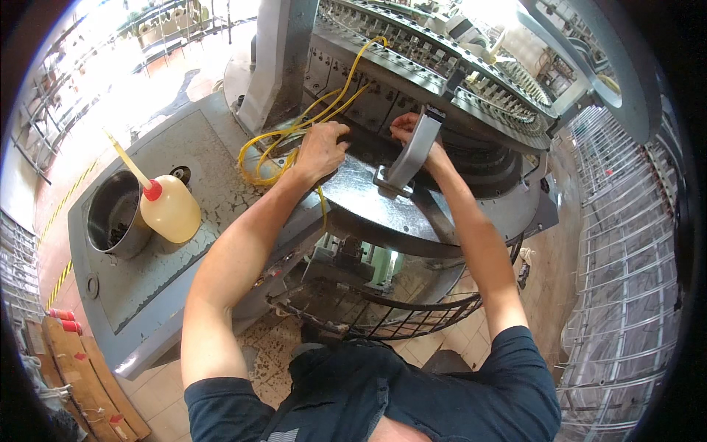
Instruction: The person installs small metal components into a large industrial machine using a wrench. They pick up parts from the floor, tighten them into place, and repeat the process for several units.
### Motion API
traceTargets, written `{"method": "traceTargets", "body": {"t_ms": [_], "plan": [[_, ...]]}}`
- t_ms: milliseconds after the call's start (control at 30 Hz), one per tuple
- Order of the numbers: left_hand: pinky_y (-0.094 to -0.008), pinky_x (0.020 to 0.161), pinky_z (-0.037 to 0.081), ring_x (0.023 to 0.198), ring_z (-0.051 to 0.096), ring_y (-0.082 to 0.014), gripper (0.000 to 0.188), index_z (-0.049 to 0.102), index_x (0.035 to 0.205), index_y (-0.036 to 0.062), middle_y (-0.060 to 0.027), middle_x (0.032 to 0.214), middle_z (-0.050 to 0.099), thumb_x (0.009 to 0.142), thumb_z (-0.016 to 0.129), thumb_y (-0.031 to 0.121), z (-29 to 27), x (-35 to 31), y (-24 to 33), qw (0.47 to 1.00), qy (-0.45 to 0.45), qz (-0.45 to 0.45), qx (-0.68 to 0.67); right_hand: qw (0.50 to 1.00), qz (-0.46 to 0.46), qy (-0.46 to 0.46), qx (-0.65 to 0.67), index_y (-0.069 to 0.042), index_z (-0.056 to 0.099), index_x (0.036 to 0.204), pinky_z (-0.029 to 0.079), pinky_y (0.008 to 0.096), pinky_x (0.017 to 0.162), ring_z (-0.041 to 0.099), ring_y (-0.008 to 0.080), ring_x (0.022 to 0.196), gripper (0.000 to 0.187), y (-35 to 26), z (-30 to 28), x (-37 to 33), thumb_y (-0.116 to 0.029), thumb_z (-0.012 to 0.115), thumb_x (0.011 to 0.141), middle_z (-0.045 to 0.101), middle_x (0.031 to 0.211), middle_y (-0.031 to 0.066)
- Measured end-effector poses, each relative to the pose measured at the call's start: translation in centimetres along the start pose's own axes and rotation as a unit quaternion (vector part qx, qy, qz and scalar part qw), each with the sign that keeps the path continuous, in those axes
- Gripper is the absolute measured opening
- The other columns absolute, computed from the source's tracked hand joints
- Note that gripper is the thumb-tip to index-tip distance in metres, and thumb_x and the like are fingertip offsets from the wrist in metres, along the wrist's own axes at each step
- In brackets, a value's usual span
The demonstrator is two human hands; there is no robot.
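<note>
My left hand (pixel 322 151) rests at the edge of a shiny metal ring plate (pixel 361 190), fingers bent and a little apart, with nothing visible in them. Thin yellow tubes (pixel 254 160) lie looped beside and behind it, and some run up to the machine's upper ring. Further right, my right hand (pixel 412 131) reaches in under the needle ring of a large circular knitting machine (pixel 434 77). Its fingers are drawn together near the dark inner wall; what they hold, if anything, is too small to make out. A grey upright bracket (pixel 417 151) partly covers this hand.
On the grey side table (pixel 155 295) stand a metal pot (pixel 121 247) with dark bits inside and a squeeze bottle (pixel 173 214) with a red collar. A thick grey post (pixel 276 66) rises behind the tubes. Wire racks (pixel 622 258) line the right; cardboard (pixel 81 368) lies lower left.
</note>
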State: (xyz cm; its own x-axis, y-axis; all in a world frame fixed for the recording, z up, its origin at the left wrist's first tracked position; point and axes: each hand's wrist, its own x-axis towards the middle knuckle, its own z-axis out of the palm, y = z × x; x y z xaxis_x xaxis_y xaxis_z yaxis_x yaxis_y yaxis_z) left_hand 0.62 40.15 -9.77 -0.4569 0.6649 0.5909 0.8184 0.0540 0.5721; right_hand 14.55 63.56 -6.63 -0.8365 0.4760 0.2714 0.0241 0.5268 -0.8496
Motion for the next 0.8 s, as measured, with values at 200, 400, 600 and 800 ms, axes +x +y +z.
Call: {"method": "traceTargets", "body": {"t_ms": [200,400,600,800], "plan": [[-0.0446,0.095,0.053,0.107,0.068,-0.0418,0.033,0.073,0.112,-0.0040,-0.0239,0.113,0.072,0.083,0.075,0.010,-0.1,-0.1,-0.1,1.000,-0.002,0.006,0.017,0.992,-0.046,0.066,-0.096,-0.003,0.076,0.106,0.053,0.0310,0.071,0.069,0.0137,0.080,0.019,1.0,-2.8,-1.9,-0.014,0.076,0.090,0.076,0.088,0.0063],[-0.0438,0.093,0.053,0.106,0.068,-0.0417,0.031,0.072,0.110,-0.0039,-0.0232,0.109,0.072,0.083,0.075,0.010,0.3,-0.1,-0.3,1.000,0.008,0.004,0.004,0.989,-0.057,0.099,-0.092,-0.004,0.076,0.115,0.050,0.0288,0.063,0.064,0.0094,0.070,0.025,2.3,-2.8,-4.4,-0.014,0.071,0.093,0.075,0.085,0.0087],[-0.0383,0.079,0.053,0.086,0.070,-0.0342,0.029,0.071,0.108,-0.0042,-0.0215,0.098,0.070,0.084,0.075,0.010,0.4,0.2,-0.8,1.000,-0.004,0.020,0.002,0.929,-0.070,0.077,-0.354,-0.012,0.075,0.112,0.056,0.0476,0.079,0.072,0.0412,0.088,0.024,-0.5,-3.0,-3.3,-0.022,0.063,0.094,0.074,0.103,0.0213],[-0.0414,0.084,0.054,0.096,0.070,-0.0398,0.031,0.072,0.110,-0.0040,-0.0223,0.102,0.071,0.083,0.075,0.010,0.1,0.4,-0.4,0.999,-0.044,-0.016,0.020,0.942,0.020,0.052,-0.332,-0.005,0.075,0.095,0.056,0.0482,0.072,0.070,0.0426,0.082,0.025,-1.3,-1.6,-3.4,-0.027,0.065,0.090,0.072,0.091,0.0237]]}}
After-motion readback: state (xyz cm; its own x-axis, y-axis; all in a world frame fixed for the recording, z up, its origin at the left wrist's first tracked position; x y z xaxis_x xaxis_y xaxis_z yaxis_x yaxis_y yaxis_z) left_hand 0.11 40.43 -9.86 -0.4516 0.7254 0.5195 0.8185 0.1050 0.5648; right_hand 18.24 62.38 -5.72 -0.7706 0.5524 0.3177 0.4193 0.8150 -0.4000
